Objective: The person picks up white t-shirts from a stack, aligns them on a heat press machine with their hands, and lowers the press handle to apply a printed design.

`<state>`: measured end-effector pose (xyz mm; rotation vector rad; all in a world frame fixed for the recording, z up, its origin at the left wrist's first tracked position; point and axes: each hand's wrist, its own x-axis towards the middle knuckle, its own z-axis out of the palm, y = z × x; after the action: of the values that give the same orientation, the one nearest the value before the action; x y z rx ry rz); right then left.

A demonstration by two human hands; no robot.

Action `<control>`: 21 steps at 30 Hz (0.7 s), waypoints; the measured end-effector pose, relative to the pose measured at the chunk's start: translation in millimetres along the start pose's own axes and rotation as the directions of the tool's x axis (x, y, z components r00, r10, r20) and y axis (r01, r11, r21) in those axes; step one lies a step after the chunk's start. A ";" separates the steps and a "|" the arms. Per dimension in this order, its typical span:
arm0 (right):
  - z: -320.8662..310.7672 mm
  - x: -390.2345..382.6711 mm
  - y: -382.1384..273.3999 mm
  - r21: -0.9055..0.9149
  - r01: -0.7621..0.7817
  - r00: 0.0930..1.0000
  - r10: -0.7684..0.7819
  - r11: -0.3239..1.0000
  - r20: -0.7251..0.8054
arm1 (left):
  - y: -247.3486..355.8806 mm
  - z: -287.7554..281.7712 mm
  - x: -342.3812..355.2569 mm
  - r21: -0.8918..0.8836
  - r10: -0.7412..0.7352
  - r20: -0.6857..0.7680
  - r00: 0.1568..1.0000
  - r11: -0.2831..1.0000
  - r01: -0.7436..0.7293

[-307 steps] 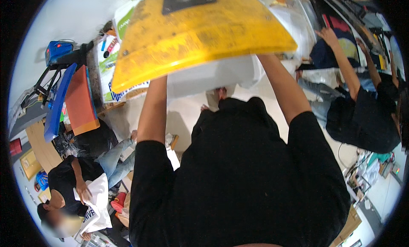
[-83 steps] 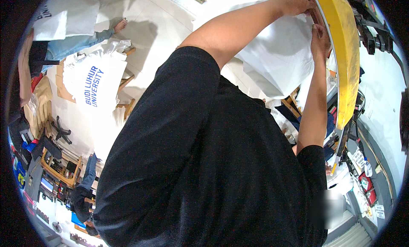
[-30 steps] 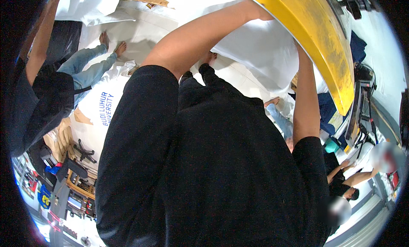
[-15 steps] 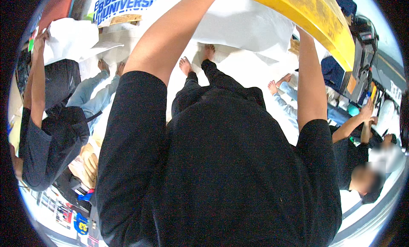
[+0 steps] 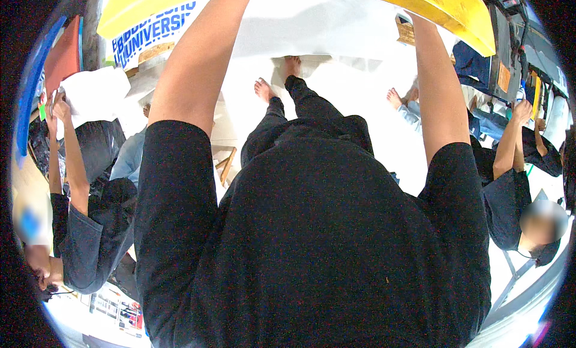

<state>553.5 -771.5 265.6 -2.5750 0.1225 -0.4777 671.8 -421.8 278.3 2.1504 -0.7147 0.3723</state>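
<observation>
My left forearm (image 5: 192, 66) and right forearm (image 5: 435, 84) reach up toward the top edge. Both pass behind a scuffed yellow bar-like piece (image 5: 444, 15), which curves across the top and ends in a corner at the upper right. Its left part (image 5: 144, 12) shows beyond my left forearm. My two hands lie outside the picture or behind this piece, so what they hold cannot be seen. Beneath it spreads a smooth white sheet (image 5: 300, 24). White material with blue printed lettering (image 5: 159, 33) lies to the left of my left forearm.
At the left, a person in a dark shirt (image 5: 99, 228) holds a white cloth (image 5: 95, 93) beside black plastic (image 5: 99, 144). Another person (image 5: 504, 204) is at the right, with arms raised near dark equipment (image 5: 501, 66). A small wooden piece (image 5: 225, 165) stands by my left side.
The yellow piece has shifted leftward and levelled out, and its left end has come into view. My arms have spread apart. The people on both sides have shifted in the picture.
</observation>
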 end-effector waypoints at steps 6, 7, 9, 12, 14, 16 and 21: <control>-4.3 -6.2 3.3 -0.014 -0.003 1.000 0.003 1.000 -0.023 | 1.4 -0.6 4.0 0.001 0.004 0.027 1.000 1.000 -0.004; -3.9 -7.0 5.1 -0.016 0.004 0.999 -0.004 1.000 -0.033 | 2.0 -1.0 4.3 0.002 0.007 0.033 0.999 1.000 -0.007; -2.4 -8.2 4.1 -0.006 0.012 0.999 -0.012 1.000 -0.035 | 1.2 -2.3 3.8 0.012 0.007 0.041 0.999 1.000 -0.007; 1.9 -7.8 0.1 -0.005 0.045 0.998 -0.045 0.999 -0.045 | -0.9 -4.8 2.5 0.018 0.003 0.043 0.999 1.000 -0.004; 2.6 -7.9 -1.9 -0.009 0.075 0.996 -0.075 0.997 -0.056 | -1.7 -5.1 1.9 0.021 0.003 0.046 0.999 1.000 -0.004; 5.9 -9.7 -3.7 -0.017 0.106 0.992 -0.107 0.994 -0.065 | -1.5 -4.8 1.1 0.021 0.009 0.048 0.999 1.000 -0.010; 23.3 -15.2 -11.0 -0.037 0.291 0.949 -0.294 0.956 -0.116 | 0.3 -4.1 0.5 0.018 0.015 0.044 0.999 1.000 -0.016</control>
<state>547.5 -748.3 247.5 -2.5929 -0.2187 -0.7446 672.0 -418.9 281.3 2.1777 -0.7557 0.3421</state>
